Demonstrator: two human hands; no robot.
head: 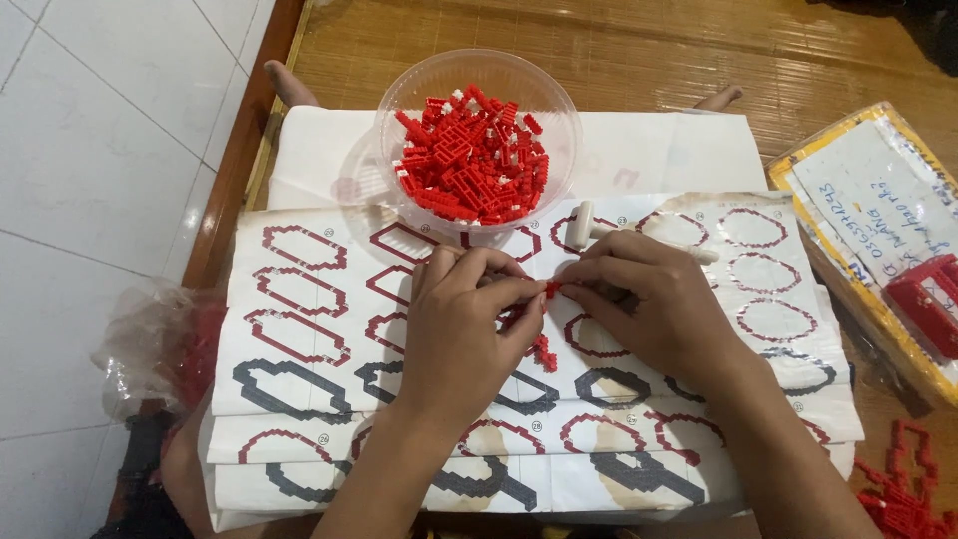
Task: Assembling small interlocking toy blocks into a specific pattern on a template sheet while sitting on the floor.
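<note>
Red brick piece (548, 289) pinched between left hand (461, 329) and right hand (654, 299)

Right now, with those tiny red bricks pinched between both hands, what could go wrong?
The small red brick piece between the left hand and right hand might slip or snap apart. The hands cover part of the instruction sheet. A bumped elbow could tip the plastic bowl of bricks.
</note>
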